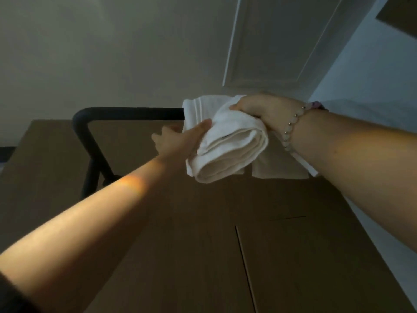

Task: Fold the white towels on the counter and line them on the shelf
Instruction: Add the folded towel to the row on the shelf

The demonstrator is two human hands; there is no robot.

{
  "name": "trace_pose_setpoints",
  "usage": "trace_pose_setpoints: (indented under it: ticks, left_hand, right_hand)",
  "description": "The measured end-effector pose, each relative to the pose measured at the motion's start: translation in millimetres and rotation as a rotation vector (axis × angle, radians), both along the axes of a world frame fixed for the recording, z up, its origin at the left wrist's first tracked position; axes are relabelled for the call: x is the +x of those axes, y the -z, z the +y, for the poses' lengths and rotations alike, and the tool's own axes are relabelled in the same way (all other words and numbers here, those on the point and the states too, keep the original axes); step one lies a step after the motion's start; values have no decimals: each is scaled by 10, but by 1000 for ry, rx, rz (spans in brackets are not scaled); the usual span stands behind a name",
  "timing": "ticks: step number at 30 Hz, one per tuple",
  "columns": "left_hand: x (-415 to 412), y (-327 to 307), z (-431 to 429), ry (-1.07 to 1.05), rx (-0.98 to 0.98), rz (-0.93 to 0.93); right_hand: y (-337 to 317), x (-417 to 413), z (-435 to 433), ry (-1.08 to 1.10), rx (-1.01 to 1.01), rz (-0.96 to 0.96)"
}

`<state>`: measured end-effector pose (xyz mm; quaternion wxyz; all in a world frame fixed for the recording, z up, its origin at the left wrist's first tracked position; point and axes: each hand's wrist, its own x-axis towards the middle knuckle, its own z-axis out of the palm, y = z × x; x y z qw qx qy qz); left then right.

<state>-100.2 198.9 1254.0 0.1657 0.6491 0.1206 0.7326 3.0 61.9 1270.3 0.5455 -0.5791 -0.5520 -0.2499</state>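
Holding the towel (228, 143) by the rail (126, 112): my right hand (259, 107) grasps its top, left hand (180, 138) presses its side, fingers straight.

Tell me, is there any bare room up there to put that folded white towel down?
Looks free: the stretch along the black metal rail, between its bend and the held folded white towel. Crowded: the right end, where another white cloth lies by the right hand, against the pale wall.
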Motion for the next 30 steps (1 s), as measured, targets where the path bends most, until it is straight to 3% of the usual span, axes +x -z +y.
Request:
trace_pose_setpoints:
  ticks: [2,7,13,20,30]
  left_hand:
    - [-55,-80,13,81,-35,213]
    - [-30,-168,-19,500,19,468]
    - [17,-115,-28,538,9,376]
    - [-99,-2,-106,389,20,384]
    - [-137,52,-167,338,-34,335]
  right_hand:
    - [-1,87,29,-33,24,44]
    - [58,166,30,-143,43,108]
    - [28,216,22,-190,82,128]
    - [139,295,197,-573,64,439]
    - [436,421,322,-784,74,518]
